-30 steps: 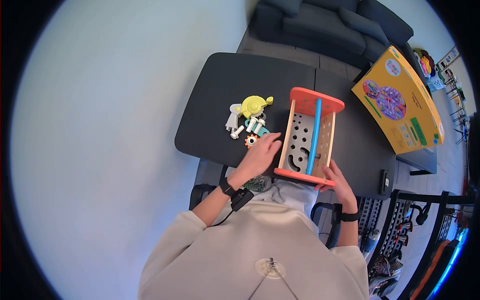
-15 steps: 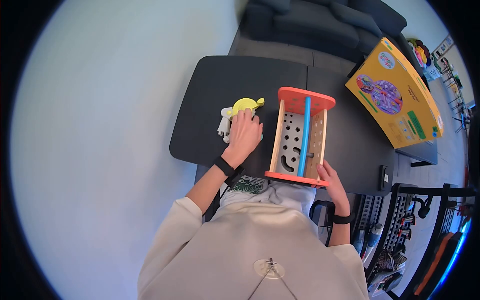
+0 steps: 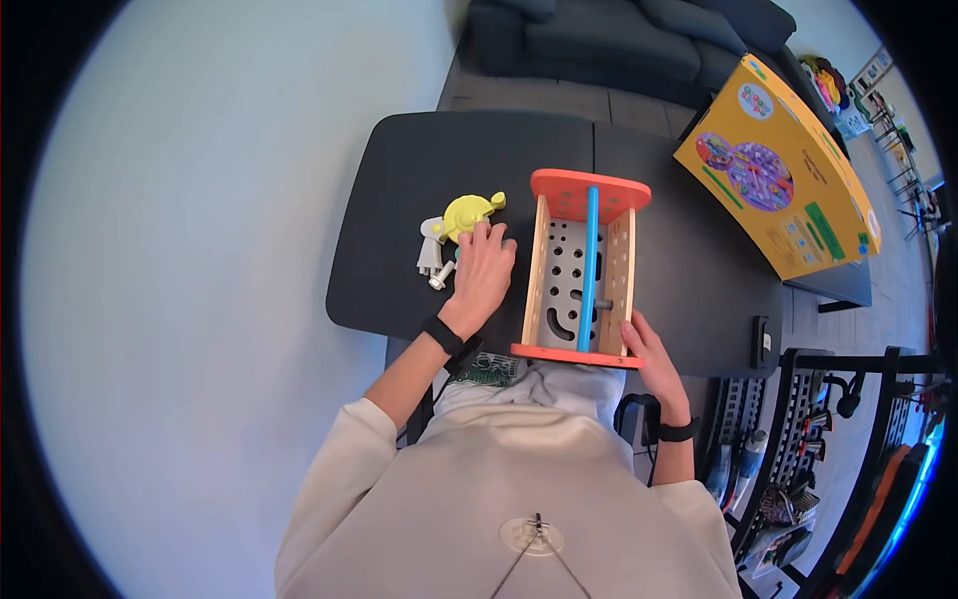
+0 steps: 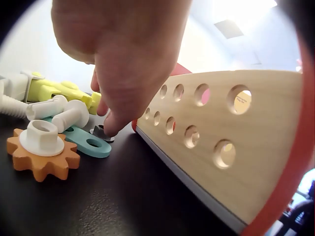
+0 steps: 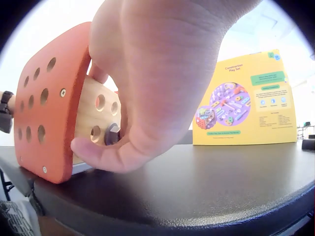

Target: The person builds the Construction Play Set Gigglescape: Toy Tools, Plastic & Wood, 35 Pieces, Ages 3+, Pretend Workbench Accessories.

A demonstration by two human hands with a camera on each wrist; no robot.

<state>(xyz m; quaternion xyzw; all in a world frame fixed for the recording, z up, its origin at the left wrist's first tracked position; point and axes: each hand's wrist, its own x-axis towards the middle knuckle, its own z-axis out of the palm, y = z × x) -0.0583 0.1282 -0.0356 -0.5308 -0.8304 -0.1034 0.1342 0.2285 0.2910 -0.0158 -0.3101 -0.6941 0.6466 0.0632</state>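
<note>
A toy toolbox with wooden sides, red end panels and a blue handle bar stands on the dark table. My left hand reaches down left of it, thumb and fingertips closing at a dark grey nut beside a teal strip. My right hand holds the toolbox's near right corner, a digit against the red panel's edge. Close to those fingers, a dark grey bolt sits in the wooden side; its shaft shows inside the box in the head view.
Left of the toolbox lie an orange gear with a white nut on top, several white bolts, and a yellow-and-grey toy piece. A yellow carton stands at the right. The table's near edge curves below my right hand.
My left hand moved from beside the toolbox forward and left to the loose parts, its fingertips coming down at the grey nut. My right hand stays at the toolbox corner. The head view shifted.
</note>
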